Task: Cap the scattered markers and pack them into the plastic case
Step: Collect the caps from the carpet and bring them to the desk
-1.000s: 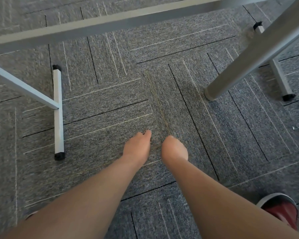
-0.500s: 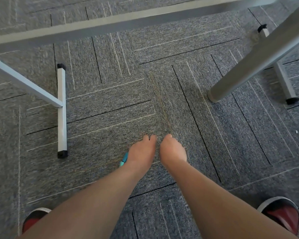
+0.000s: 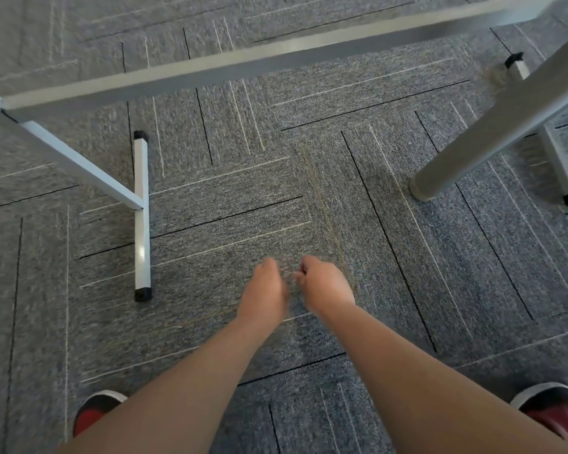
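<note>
Hands side by side, low over grey carpet [image 3: 407, 290], backs toward the head camera. Left hand [image 3: 264, 290] is motion-blurred, fingers bent down out of sight. Right hand [image 3: 325, 286] has fingers curled under, with a small dark spot at the fingertips, too blurred to identify. Grip on either: cannot tell. Marker look and location: cannot tell; same for case. White T-shaped table foot [image 3: 142, 217] to the left, round grey leg [image 3: 492, 132] to the right, crossbar [image 3: 276, 60] across the top. Left shoe [image 3: 94, 411] and right shoe [image 3: 558, 411], both red, at the bottom corners.
</note>
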The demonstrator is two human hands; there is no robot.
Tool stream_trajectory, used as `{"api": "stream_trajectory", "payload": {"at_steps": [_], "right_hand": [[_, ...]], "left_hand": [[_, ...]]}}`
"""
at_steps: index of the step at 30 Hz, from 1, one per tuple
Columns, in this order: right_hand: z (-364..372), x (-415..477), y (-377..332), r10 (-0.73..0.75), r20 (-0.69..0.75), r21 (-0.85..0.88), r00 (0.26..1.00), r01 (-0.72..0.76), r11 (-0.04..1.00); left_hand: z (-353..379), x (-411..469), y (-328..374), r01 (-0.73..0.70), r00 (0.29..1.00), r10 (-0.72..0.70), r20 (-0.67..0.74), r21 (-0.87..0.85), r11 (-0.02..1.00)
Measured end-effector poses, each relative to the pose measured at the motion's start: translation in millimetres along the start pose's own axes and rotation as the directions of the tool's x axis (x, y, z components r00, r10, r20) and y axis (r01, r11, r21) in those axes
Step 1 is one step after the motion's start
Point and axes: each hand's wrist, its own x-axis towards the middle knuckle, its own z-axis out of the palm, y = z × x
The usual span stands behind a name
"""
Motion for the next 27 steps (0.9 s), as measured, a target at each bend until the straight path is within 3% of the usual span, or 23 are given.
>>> {"api": "stream_trajectory", "payload": {"at_steps": [4, 6, 11, 20, 27], "right_hand": [[6.4, -7.8, -22.2, -0.085, 0.085, -0.127, 0.993, 0.095, 0.987], [12.2, -9.5, -31.7, -0.114, 0.110, -0.196, 0.987, 0.134, 0.971], [23.7, -12.9, -46.8, -0.204, 0.183, -0.253, 0.962, 0.246, 0.936], [38.8, -16.1, -57.7, -0.209, 0.281, -0.321, 0.937, 0.297, 0.899], [44.2, -19.1, -60.2, -0.176, 0.275, -0.331, 0.945, 0.264, 0.906]], "left_hand": [[-9.5, -9.9, -33.1, 0.111, 0.992, -0.113, -0.059, -0.046, 0.993], [-13.3, -14.5, -45.0, 0.141, 0.989, -0.140, -0.038, 0.009, 0.990], [-19.0, -25.5, -63.2, 0.092, 0.994, -0.095, 0.050, 0.060, 0.994], [-5.8, -25.8, -76.2, 0.082, 0.987, -0.099, 0.128, 0.130, 0.988], [3.4, -21.2, -73.1, 0.125, 0.981, -0.147, 0.128, 0.166, 0.978]]}}
